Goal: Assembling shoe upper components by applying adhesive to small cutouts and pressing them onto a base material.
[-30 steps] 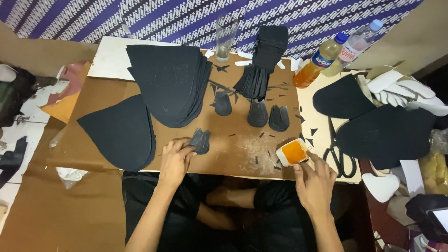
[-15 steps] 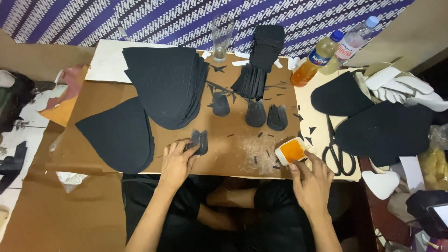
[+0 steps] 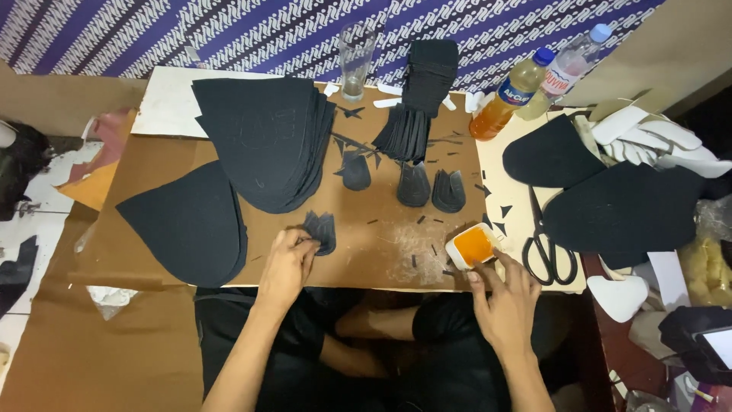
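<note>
The left hand [image 3: 286,263] is pinching the near-left edge of a small black piece [image 3: 321,231] lying flat on the brown board [image 3: 366,229], just right of the big black half-oval sheet [image 3: 191,225] and below the fanned stack of large black sheets [image 3: 267,141]; its fingers are closing on that edge, not lying flat. The right hand [image 3: 503,301] is reaching with loosely spread fingers to the small white tub of orange paste [image 3: 473,246] at the board's near right edge, its fingertips touching the tub's rim without gripping anything. To do this well, it seems wise to be holding the small piece down by one corner only, keeping the rest of its face free, and to be taking little paste at a time so none is dripping across the board between tub and piece. The small piece is looking like a short fan of overlapping tabs; its long axis is running roughly away from the person, tilting slightly right, with the narrower end pointing towards the near edge, though the exact outline is hard to make out. Scissors [image 3: 547,248] are lying just right of the tub.
</note>
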